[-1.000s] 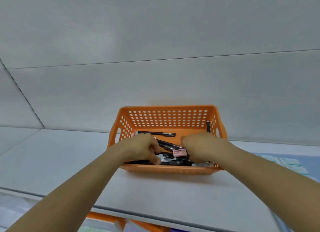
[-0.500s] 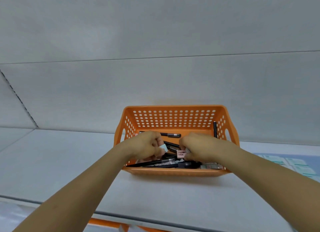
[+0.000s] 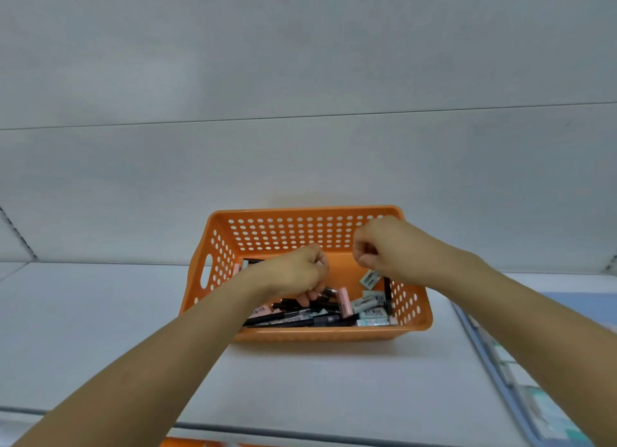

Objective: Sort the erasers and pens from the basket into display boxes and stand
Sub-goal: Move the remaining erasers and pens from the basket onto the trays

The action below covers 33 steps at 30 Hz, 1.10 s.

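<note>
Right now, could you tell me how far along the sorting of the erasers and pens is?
Early, by the look of it. The basket holds many pens and erasers. The left hand is down among the pens; the right hand is raised and curled, contents hidden. A blue tray at right shows pale items, possibly sorted erasers. No stand is in view.

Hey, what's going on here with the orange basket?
A person is digging through an orange basket of black pens and small erasers on a white shelf. The left hand reaches down among the pens, fingers curled. The right hand is raised above the basket, curled; whether it holds anything is unclear.
</note>
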{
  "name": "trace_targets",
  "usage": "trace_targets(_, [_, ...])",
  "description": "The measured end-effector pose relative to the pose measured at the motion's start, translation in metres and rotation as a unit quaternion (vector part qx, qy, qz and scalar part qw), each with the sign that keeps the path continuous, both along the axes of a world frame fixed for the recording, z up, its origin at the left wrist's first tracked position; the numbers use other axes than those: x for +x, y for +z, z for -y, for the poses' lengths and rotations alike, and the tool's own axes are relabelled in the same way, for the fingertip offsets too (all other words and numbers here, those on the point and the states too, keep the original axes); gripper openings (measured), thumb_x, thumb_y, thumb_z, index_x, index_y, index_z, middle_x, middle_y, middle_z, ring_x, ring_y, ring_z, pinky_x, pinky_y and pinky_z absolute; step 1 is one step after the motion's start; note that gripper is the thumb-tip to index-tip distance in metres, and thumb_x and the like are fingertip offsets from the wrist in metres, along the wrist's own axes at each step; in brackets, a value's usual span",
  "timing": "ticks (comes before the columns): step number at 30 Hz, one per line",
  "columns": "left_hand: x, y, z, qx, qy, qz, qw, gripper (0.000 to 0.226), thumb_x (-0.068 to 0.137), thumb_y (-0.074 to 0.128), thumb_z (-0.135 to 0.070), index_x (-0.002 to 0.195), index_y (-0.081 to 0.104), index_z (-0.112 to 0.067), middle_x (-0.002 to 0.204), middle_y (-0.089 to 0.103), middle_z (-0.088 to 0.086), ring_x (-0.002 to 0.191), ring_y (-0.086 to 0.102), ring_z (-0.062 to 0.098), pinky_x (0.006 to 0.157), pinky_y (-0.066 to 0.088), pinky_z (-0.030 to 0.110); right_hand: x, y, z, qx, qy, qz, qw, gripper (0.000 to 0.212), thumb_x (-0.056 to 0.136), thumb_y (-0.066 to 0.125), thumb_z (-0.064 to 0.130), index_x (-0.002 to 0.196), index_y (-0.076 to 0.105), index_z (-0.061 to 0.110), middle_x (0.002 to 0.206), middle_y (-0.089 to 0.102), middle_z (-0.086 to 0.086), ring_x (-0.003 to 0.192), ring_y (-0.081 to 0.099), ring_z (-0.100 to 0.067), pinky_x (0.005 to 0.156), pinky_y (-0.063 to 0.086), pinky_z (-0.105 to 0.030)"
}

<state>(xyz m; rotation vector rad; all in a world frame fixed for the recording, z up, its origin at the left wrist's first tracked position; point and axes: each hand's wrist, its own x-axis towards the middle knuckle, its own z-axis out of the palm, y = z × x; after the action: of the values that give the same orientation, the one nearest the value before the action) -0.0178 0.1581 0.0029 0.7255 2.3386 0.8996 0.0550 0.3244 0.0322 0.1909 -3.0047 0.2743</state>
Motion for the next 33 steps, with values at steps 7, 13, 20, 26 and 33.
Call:
trace_targets(7, [0.002, -0.011, -0.018, -0.198, -0.135, -0.14, 0.961, 0.044, 0.083, 0.071, -0.039, 0.12, 0.051, -0.028, 0.104, 0.06, -0.001, 0.089, 0.063, 0.021, 0.074, 0.052, 0.036, -0.007, -0.019, 0.005, 0.322, 0.05, 0.062, 0.943, 0.016, 0.09, 0.06, 0.02, 0.105, 0.064, 0.021, 0.107, 0.065, -0.001, 0.102, 0.055, -0.022, 0.087, 0.041, -0.036])
trace_targets(13, [-0.001, -0.014, -0.018, -0.155, -0.142, -0.19, 0.959, 0.02, 0.084, 0.073, -0.032, 0.094, 0.057, -0.026, 0.103, 0.064, 0.0, 0.066, 0.058, 0.013, 0.056, 0.047, 0.029, -0.023, -0.025, 0.01, 0.366, 0.058, 0.129, 0.92, 0.027, 0.085, 0.069, 0.026, 0.11, 0.061, 0.019, 0.113, 0.062, -0.003, 0.105, 0.054, -0.023, 0.092, 0.045, -0.038])
trace_targets(20, [-0.008, -0.009, 0.007, -0.03, -0.059, -0.111, 0.992, 0.015, 0.087, 0.065, -0.037, 0.083, 0.059, -0.023, 0.074, 0.056, -0.006, 0.065, 0.049, 0.01, 0.057, 0.036, 0.027, -0.03, -0.023, 0.007, 0.31, 0.057, 0.207, 0.926, 0.038, 0.08, 0.074, 0.027, 0.115, 0.061, 0.018, 0.109, 0.062, -0.002, 0.093, 0.058, -0.021, 0.08, 0.051, -0.035])
trace_targets(26, [-0.001, 0.007, 0.02, 0.184, 0.104, 0.103, 0.972, 0.017, 0.094, 0.051, -0.017, 0.085, 0.063, -0.009, 0.071, 0.058, 0.006, 0.05, 0.054, 0.009, 0.04, 0.04, 0.02, -0.036, -0.023, 0.004, 0.226, 0.059, 0.241, 0.942, 0.024, 0.079, 0.074, 0.017, 0.1, 0.063, 0.021, 0.097, 0.062, 0.002, 0.089, 0.06, -0.021, 0.076, 0.053, -0.035])
trace_targets(33, [0.001, 0.014, 0.028, 0.369, 0.249, 0.22, 0.868, 0.013, 0.088, 0.05, -0.002, 0.092, 0.059, 0.007, 0.08, 0.068, 0.018, 0.063, 0.071, 0.022, 0.045, 0.055, 0.022, -0.035, -0.025, 0.01, 0.108, 0.043, 0.275, 0.954, 0.019, 0.084, 0.066, 0.02, 0.1, 0.058, 0.028, 0.102, 0.059, 0.004, 0.091, 0.058, -0.016, 0.077, 0.052, -0.03])
